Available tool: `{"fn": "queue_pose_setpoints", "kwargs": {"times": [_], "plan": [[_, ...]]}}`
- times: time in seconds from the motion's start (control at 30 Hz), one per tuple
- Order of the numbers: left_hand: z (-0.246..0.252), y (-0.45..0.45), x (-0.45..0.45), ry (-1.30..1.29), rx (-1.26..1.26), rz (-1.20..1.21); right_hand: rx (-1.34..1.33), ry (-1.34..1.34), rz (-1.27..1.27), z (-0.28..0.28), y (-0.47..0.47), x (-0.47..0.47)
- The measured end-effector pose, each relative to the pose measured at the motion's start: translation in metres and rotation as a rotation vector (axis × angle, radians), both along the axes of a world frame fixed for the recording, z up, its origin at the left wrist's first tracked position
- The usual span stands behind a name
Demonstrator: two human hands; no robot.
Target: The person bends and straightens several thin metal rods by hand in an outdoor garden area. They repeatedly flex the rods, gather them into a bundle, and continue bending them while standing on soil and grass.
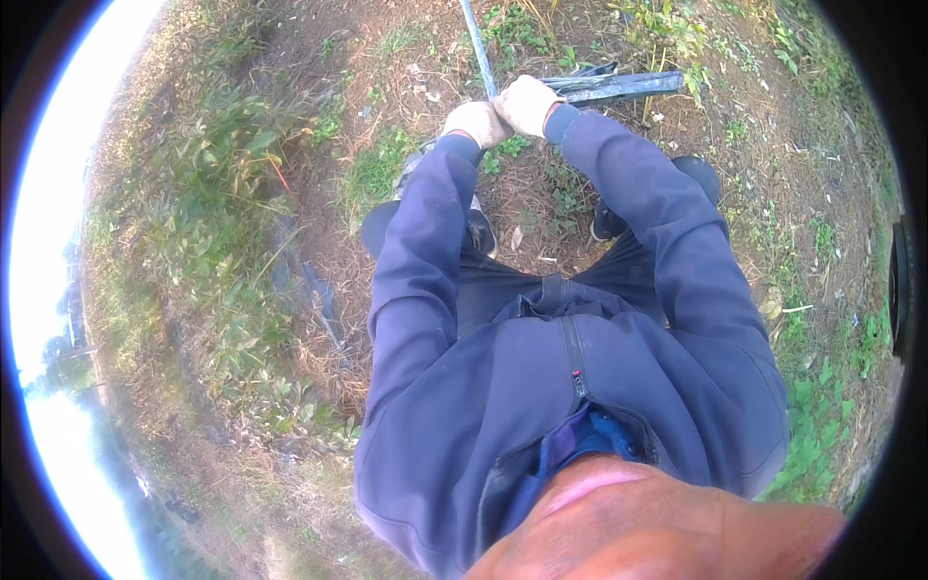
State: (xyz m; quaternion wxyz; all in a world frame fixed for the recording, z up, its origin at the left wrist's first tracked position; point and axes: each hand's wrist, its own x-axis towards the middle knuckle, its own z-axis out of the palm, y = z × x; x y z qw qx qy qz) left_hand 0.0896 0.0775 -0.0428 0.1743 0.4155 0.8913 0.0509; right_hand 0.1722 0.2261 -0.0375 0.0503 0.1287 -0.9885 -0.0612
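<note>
Both my hands wear white work gloves and are drawn together in front of my knees, touching each other. My left hand (478,123) is closed around the lower end of a taut, narrow grey-blue strip of plastic film (478,49), which runs away from me over the ground. Just above and to the right, my right hand (528,105) is closed on a folded bundle of dark and grey plastic film (620,88) that sticks out to the right. Crumpled greyish material (412,165) shows beside my left wrist. The fingers themselves are mostly hidden.
Under me is bare soil with dry straw and small weeds (511,146). My dark shoes (480,230) stand apart. Leafy plants (239,152) line the left, with a piece of dark film (319,297) along the soil. Yellowing stalks (656,65) rise near the bundle.
</note>
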Motion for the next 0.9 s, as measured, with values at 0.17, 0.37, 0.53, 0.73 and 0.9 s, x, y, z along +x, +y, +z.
{"fn": "queue_pose_setpoints", "kwargs": {"times": [0.17, 0.37, 0.53, 0.73, 0.9], "plan": [[0.013, -0.012, 0.022, 0.534, 0.167, -0.032, -0.096, -0.278, -0.059, 0.027, 0.001, -0.007], [0.011, -0.013, 0.047, 0.837, 0.137, -0.020, -0.184, -0.354, -0.028, 0.071, 0.003, -0.006], [0.035, -0.014, 0.046, 0.517, 0.377, 0.001, -0.018, -0.349, -0.070, 0.092, -0.006, 0.004], [0.086, -0.039, 0.042, 0.150, 0.166, 0.018, 0.179, 0.570, 0.195, 0.082, -0.027, 0.038], [0.112, -0.043, 0.031, 0.031, 0.231, -0.150, 0.097, 0.687, 0.188, 0.087, -0.028, 0.051]]}}
